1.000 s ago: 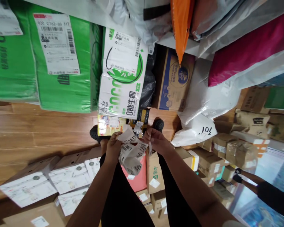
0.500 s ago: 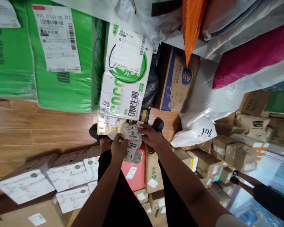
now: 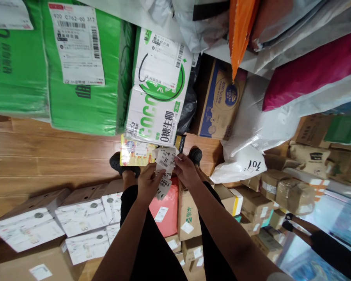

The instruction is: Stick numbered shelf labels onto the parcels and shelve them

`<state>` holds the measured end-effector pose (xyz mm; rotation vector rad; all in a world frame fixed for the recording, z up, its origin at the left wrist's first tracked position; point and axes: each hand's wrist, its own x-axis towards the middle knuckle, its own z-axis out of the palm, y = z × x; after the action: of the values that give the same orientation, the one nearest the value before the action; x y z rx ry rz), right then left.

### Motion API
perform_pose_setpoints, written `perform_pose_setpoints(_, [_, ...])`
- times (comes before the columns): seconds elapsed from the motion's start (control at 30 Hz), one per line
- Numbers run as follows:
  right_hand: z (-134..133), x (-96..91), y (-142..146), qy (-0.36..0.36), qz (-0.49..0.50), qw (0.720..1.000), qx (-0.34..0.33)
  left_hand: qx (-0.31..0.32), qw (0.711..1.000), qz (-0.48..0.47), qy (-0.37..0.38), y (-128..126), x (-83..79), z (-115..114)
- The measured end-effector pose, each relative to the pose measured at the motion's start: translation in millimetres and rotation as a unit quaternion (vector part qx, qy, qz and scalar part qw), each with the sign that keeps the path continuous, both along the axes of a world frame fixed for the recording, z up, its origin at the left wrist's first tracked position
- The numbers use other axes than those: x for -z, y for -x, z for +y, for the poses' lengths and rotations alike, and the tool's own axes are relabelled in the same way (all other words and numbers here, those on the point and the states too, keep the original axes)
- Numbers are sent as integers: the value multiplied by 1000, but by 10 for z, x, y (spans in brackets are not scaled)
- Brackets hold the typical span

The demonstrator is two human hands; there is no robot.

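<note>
A strip of printed labels (image 3: 165, 159) was held above the floor (image 3: 61, 156), between the two hands. Its left side was pinched between the fingers of the left hand (image 3: 148, 182); its upper right edge was gripped by the narrowed fingers of the right hand (image 3: 187, 170). Below the hands in view, a red package (image 3: 168, 210) was partly screened by the left hand and the labels' lower end. A yellow box (image 3: 134, 152) was seen just beyond, partly covered by a white-and-green carton (image 3: 153, 121). Farther left, a green package (image 3: 83, 107) was placed; to the right, a brown-and-blue carton (image 3: 218, 111) was partly hidden by an orange bag's (image 3: 242, 35) tip. White boxes (image 3: 80, 214) were lined up at lower left, and another person's leg (image 3: 302, 225) was seen at far right.
</note>
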<state>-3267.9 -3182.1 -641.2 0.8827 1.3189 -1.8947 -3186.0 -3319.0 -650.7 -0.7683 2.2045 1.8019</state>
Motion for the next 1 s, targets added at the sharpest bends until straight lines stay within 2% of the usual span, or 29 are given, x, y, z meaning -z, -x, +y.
perform_pose_setpoints(0.07, [41,-62,7,-67,81,994,-29,8,999,-36,-15,-16,-38,-24])
perform_pose_setpoints(0.13, [81,-125,13,-125,147,979,-70,-6,995,-70,-64,-36,-79,-21])
perform_pose_setpoints(0.2, [112,-182,12,-153,187,964,-110,-20,989,-92,-116,-45,-116,-9])
perform_pose_setpoints(0.4, [184,-236,13,-178,295,909,-234,-9,987,-82,-140,-17,-129,-44])
perform_pose_setpoints(0.53, [249,-205,67,-125,281,913,-268,65,992,-53,-97,-2,-141,-92])
perform_pose_setpoints(0.57, [267,-218,91,-120,282,906,-292,75,993,-48,-78,-2,-158,-97])
perform_pose_setpoints(0.6, [282,-245,121,-132,291,890,-325,78,994,-45,-61,-5,-178,-100])
perform_pose_setpoints(0.7, [287,-407,237,-225,358,814,-399,70,996,-41,-41,-25,-249,-112])
perform_pose_setpoints(0.73, [267,-479,280,-242,378,797,-404,70,996,-37,-41,-34,-275,-122])
perform_pose_setpoints(0.77, [234,-554,319,-239,389,793,-403,72,996,-32,-43,-42,-307,-137])
perform_pose_setpoints(0.87, [64,-775,361,-156,379,807,-425,64,998,-12,-19,-85,-475,-194])
perform_pose_setpoints(0.93, [-79,-922,286,-120,359,811,-447,41,999,7,13,-146,-683,-231])
perform_pose_setpoints(1.0, [-222,-1071,131,-135,332,816,-453,18,999,25,40,-238,-952,-272])
